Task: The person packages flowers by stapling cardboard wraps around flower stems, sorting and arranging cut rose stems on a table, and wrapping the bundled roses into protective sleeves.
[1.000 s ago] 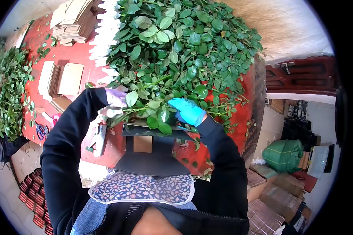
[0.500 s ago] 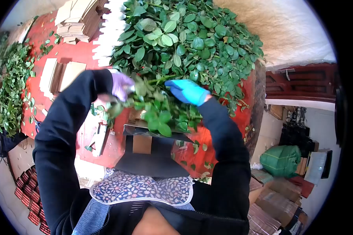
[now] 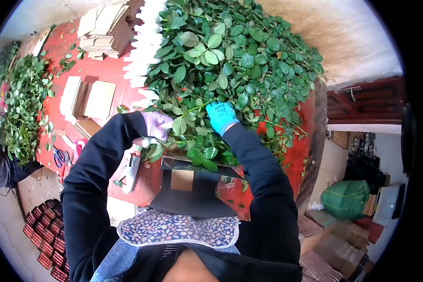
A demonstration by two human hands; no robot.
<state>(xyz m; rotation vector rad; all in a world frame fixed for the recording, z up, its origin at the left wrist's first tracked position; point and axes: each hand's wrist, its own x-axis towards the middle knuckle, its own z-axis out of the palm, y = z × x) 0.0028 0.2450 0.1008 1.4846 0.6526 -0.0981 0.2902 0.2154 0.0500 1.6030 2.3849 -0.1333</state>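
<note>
My left hand (image 3: 156, 126), in a lilac glove, has its fingers curled at the left end of a leafy green stem (image 3: 192, 109). A small white textured piece (image 3: 145, 141) shows just under that hand. My right hand (image 3: 222, 116), in a blue glove, is closed around the stem farther right, at the front of the leaf pile; its fingertips are partly hidden by leaves. More leafy stems (image 3: 204, 152) lie below both hands, over the edge of a black stand (image 3: 188, 190) with a brown card on it.
A big heap of leafy stems (image 3: 249, 56) with white ribbed wraps (image 3: 145, 42) fills the back. Cardboard stacks (image 3: 103, 33), blue-handled scissors (image 3: 59, 157) and a stapler-like tool (image 3: 130, 173) lie on the red table (image 3: 148, 181). Another person's dark sleeve (image 3: 19, 171) is at the left.
My right hand has shifted from above the loose stems into the pile's front edge. The stems have settled lower, onto the stand's edge. The camera view has shifted slightly.
</note>
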